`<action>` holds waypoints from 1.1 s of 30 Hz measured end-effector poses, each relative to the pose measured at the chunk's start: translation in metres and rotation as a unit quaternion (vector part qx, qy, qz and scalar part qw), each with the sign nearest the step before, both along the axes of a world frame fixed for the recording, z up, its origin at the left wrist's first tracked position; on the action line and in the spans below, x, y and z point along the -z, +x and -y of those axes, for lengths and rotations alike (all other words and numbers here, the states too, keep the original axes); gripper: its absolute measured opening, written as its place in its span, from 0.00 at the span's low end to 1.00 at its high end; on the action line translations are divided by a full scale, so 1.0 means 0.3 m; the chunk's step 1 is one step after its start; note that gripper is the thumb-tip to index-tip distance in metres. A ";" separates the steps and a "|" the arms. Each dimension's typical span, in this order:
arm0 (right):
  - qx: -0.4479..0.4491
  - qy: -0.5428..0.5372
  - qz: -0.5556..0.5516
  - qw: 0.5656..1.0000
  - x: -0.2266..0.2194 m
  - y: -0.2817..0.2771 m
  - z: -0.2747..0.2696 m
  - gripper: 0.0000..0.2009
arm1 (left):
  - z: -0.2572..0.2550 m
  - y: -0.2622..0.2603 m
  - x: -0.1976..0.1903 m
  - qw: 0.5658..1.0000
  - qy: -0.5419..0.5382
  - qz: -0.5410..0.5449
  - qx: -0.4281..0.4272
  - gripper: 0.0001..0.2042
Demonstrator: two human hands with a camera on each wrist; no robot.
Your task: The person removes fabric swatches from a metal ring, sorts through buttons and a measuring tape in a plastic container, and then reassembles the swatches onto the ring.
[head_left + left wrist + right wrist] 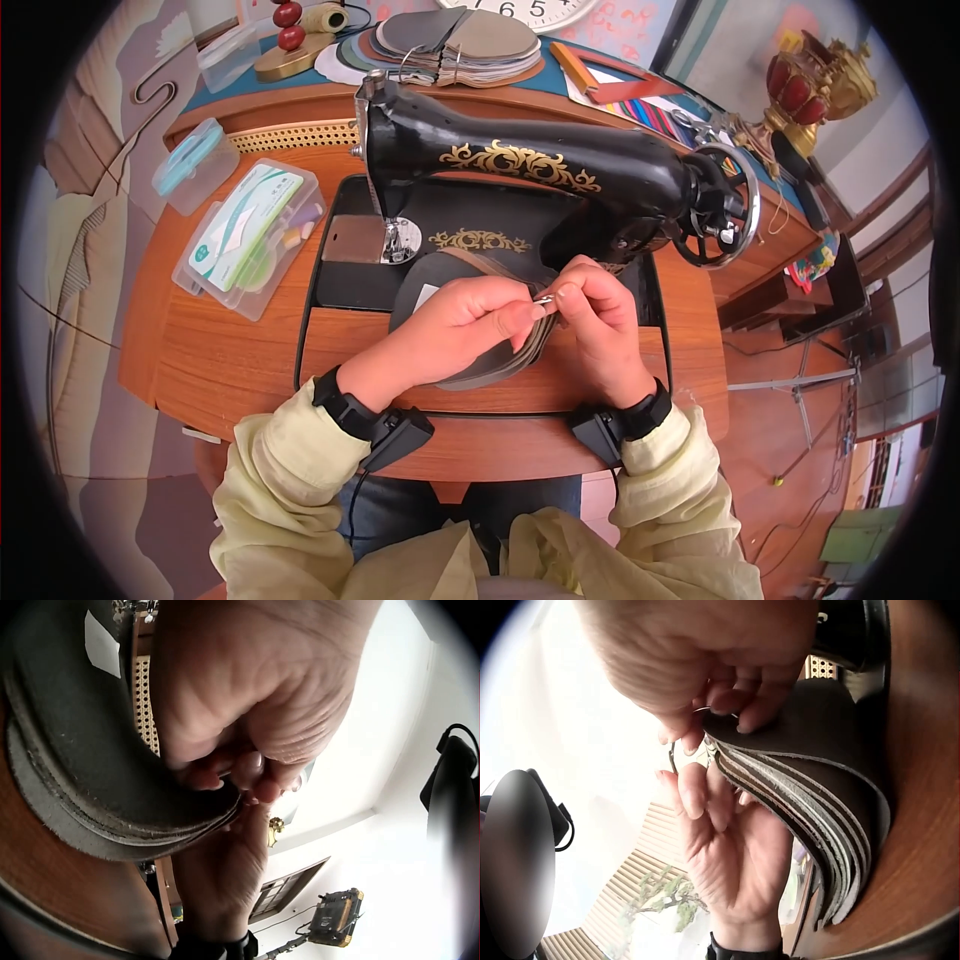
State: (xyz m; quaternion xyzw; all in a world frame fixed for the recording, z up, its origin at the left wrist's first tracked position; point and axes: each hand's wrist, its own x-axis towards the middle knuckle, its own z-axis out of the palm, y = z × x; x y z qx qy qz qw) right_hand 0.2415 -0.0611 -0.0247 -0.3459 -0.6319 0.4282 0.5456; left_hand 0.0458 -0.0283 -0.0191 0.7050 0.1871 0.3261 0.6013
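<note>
Both hands meet over a thick stack of grey and brown leather swatches (415, 300) on the sewing machine's bed. A thin metal ring (673, 759) passes by the stack's narrow end. My left hand (455, 325) pinches this ring from the left, thumb and forefinger at the bright metal (543, 299). From the right, my right hand (600, 325) pinches it between thumb and fingertips. In the right wrist view the swatch edges (802, 795) fan out below the fingers. A white label (102, 643) shows on the top swatch in the left wrist view. Fingers hide most of the ring.
The black sewing machine (520, 150) stands just beyond the hands, its handwheel (745, 215) at right. Clear plastic boxes (250, 240) lie at left. Behind are another bundle of swatches (440, 45), a clock (530, 10) and a red triangular ruler (635, 88).
</note>
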 end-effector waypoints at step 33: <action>-0.091 -0.092 -0.241 0.962 0.051 0.018 -0.021 0.09 | -0.016 0.008 0.029 0.974 -0.147 0.166 -0.042 0.19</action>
